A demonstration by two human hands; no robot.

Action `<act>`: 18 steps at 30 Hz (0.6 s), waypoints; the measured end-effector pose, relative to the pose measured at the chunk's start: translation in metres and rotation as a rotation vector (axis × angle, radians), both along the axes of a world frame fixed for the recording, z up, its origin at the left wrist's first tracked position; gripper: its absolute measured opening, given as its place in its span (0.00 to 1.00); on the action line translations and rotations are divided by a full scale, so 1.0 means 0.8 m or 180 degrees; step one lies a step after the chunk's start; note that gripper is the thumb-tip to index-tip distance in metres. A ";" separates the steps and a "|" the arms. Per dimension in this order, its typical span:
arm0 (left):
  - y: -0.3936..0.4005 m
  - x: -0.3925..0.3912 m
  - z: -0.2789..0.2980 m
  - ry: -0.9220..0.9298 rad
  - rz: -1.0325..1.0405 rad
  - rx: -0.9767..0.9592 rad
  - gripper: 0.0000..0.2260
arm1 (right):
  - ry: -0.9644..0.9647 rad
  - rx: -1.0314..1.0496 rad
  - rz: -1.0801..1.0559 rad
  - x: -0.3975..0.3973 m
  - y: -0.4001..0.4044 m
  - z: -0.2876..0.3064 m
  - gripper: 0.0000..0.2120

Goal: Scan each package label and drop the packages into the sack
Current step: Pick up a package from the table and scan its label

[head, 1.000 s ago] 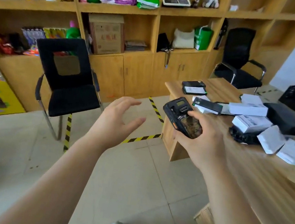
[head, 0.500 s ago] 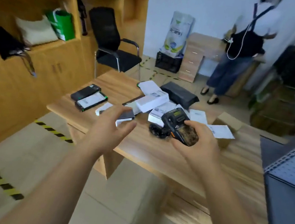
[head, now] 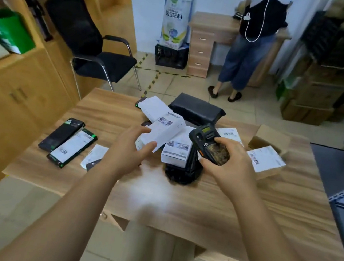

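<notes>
Right hand [head: 232, 161] gripping scanner [head: 209, 143], left hand [head: 129, 148] spread beside white box [head: 163, 131], near table edge [head: 111, 206] bare

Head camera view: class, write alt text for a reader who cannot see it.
The right hand grips a black handheld scanner while the open left hand reaches a white box among packages piled on a wooden table.
</notes>
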State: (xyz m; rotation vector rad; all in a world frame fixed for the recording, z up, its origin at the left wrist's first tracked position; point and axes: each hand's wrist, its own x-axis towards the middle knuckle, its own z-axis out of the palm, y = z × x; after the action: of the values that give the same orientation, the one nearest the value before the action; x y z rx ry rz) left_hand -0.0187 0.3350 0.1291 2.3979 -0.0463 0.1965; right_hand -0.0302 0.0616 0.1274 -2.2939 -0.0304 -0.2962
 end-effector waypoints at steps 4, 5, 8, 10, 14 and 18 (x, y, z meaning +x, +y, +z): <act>0.016 0.057 -0.041 0.0316 -0.0111 0.0160 0.21 | 0.0204 -0.0153 -0.0242 0.029 0.017 -0.018 0.28; 0.021 0.071 -0.052 0.0395 -0.0103 0.0211 0.22 | 0.0237 -0.0147 -0.0289 0.034 0.022 -0.022 0.28; 0.037 0.118 -0.082 0.0705 -0.0154 0.0352 0.26 | 0.0402 -0.0078 -0.0414 0.050 0.042 -0.036 0.28; 0.047 0.148 -0.101 0.0959 -0.0232 0.0441 0.29 | 0.0504 -0.0080 -0.0548 0.060 0.057 -0.044 0.27; 0.058 0.202 -0.135 0.1251 -0.0439 0.0642 0.36 | 0.0617 -0.0047 -0.0761 0.084 0.087 -0.064 0.27; 0.055 0.225 -0.154 0.1324 -0.0646 0.0436 0.38 | 0.0689 -0.0065 -0.0958 0.099 0.104 -0.084 0.28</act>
State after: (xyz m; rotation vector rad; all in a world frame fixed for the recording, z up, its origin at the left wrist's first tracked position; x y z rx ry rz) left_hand 0.1612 0.3792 0.0059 2.5019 -0.1116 -0.4116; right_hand 0.0490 0.1447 0.0605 -2.3366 0.4263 -0.1991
